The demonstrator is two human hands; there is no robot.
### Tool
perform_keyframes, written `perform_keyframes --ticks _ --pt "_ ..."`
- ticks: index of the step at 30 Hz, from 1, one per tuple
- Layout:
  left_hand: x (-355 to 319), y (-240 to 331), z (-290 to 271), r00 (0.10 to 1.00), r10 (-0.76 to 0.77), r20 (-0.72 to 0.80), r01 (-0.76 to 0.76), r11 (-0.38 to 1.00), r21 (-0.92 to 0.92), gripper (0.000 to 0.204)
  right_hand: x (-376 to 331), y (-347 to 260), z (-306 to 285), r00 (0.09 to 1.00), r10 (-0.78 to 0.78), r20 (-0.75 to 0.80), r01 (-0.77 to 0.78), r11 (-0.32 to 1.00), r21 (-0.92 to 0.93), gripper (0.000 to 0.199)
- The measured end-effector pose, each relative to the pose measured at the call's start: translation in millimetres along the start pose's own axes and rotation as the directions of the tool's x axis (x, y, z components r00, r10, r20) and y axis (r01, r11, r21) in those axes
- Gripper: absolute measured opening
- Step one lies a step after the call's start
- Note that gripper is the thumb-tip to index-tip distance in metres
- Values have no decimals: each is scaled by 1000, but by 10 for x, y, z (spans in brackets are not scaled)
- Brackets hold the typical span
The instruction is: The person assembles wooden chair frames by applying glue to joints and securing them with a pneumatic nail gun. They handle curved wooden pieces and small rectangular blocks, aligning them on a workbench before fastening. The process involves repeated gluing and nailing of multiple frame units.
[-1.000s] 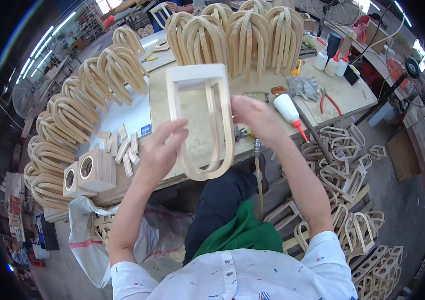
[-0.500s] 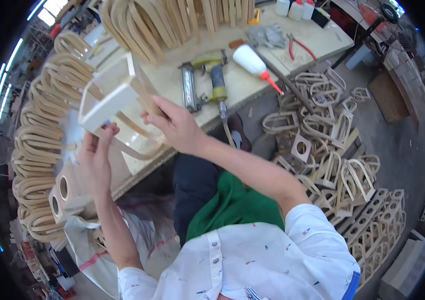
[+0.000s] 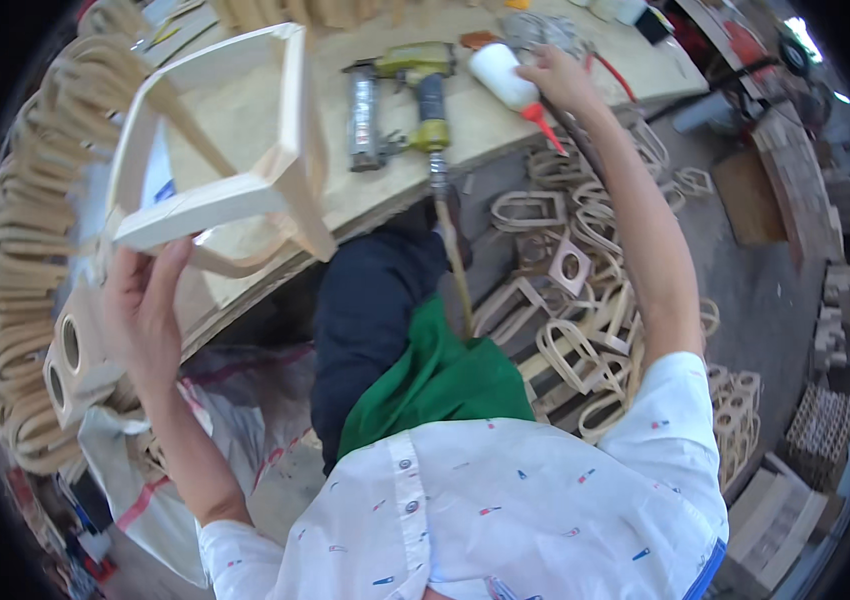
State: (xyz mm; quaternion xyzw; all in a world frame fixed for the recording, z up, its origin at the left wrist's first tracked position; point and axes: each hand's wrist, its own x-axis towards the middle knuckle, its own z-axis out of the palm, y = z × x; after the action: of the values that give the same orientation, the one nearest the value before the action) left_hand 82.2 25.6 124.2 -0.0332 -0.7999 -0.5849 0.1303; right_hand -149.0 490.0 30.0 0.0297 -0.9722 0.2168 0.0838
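Observation:
My left hand [image 3: 148,297] pinches the lower edge of a pale wooden frame [image 3: 207,212], held tilted above the bench at the left. The frame has an angular ring of flat strips and bent wooden legs. A small blue mark [image 3: 164,190] shows within its outline. At the bench's far side, my right hand [image 3: 563,82] has its bent fingers against the side of a white squeeze bottle [image 3: 501,76] with a red nozzle. The bottle leans with its nozzle toward me. Some of the right fingertips are hard to make out.
A green air nailer [image 3: 418,95] with its hose lies mid-bench. Bent wooden loops [image 3: 20,270] line the left side, near boards with round holes [image 3: 69,345]. Wooden frames [image 3: 585,330] heap on the floor at right. Grey cloth [image 3: 543,32] and red-handled pliers [image 3: 613,78] lie beyond the bottle.
My right hand has left the wooden frame and reached right to the squeeze bottle. My left hand keeps the frame, now turned more upright. The view has shifted slightly.

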Motion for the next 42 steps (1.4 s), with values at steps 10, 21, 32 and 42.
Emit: perform_keyframes --ticks 10,21,32,42 --pt "-92 102 83 999 -17 35 18 999 -42 29 113 -139 246 946 104 308 -149 981 128 51" --pt "-11 281 32 989 -15 147 -1 994 108 27 -404 -1123 -1170 996 -25 -86 84 -72 994 53" --pt "134 188 35 980 157 126 -179 966 186 20 -795 -2679 -1498 869 -368 -331 162 -420 893 56" --pt "181 112 45 932 333 142 -362 851 381 19 -940 -3165 -1480 885 -416 -209 61 -343 938 38"
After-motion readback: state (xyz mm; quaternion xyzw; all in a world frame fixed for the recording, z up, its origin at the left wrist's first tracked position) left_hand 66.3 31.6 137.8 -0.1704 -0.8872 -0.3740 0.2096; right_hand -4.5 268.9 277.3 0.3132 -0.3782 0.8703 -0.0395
